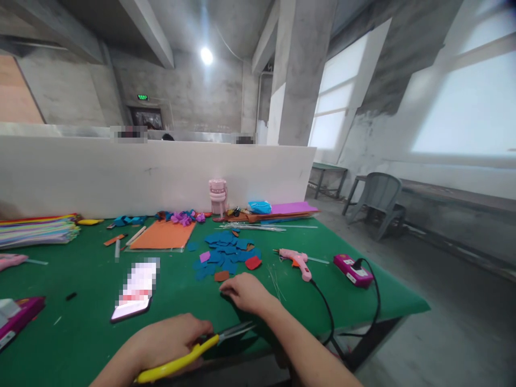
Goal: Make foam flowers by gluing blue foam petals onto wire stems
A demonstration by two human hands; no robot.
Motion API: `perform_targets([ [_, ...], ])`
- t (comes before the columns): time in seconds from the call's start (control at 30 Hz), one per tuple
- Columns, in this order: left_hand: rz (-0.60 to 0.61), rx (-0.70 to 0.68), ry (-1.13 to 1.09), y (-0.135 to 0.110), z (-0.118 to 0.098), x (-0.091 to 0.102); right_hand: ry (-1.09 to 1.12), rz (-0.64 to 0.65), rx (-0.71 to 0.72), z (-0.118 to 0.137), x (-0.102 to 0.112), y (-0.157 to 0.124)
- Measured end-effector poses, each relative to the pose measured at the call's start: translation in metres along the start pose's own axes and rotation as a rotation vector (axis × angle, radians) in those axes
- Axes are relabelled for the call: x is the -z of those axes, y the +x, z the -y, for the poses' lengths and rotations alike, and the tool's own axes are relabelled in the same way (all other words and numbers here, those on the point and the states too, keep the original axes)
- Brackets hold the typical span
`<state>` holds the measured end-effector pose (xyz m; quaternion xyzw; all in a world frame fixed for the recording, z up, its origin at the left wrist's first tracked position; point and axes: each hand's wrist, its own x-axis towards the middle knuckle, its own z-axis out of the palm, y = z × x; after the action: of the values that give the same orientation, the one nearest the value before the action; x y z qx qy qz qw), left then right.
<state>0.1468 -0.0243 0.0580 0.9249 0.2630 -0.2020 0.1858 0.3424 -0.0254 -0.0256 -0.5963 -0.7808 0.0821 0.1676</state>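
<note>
My left hand is wrapped around pliers with long yellow handles; their slim metal jaws point right, just below my other hand. My right hand rests low over the green tabletop, fingers bent and drawn together. Whether anything sits between those fingertips is hidden. Just beyond them lies a small brown piece, at the near edge of a loose pile of cut blue pieces. A red piece and a purple piece lie in the same pile.
A pink glue gun lies right of the pile, its black cord running to a magenta power box. A phone lies left. Orange sheets and a pink cup-like object are farther back, before a white partition.
</note>
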Motion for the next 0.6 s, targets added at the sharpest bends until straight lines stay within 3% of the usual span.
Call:
perform_targets([
  [0.13, -0.049, -0.004, -0.08, -0.009, 0.009, 0.003, -0.026, -0.031, -0.099, -0.009, 0.012, -0.01],
  [0.27, -0.225, 0.013, -0.228, -0.021, 0.036, 0.019, 0.03, -0.082, -0.171, -0.011, 0.016, -0.015],
  [0.37, -0.416, 0.039, -0.288, -0.018, 0.07, 0.037, 0.071, -0.126, -0.177, -0.01, 0.011, -0.015],
  [0.47, -0.592, 0.07, -0.227, 0.001, 0.112, 0.058, 0.061, -0.12, -0.143, -0.01, 0.003, -0.013],
  [0.6, -0.669, 0.288, 0.045, 0.036, 0.167, 0.081, 0.06, -0.141, -0.109, -0.006, -0.001, -0.011],
])
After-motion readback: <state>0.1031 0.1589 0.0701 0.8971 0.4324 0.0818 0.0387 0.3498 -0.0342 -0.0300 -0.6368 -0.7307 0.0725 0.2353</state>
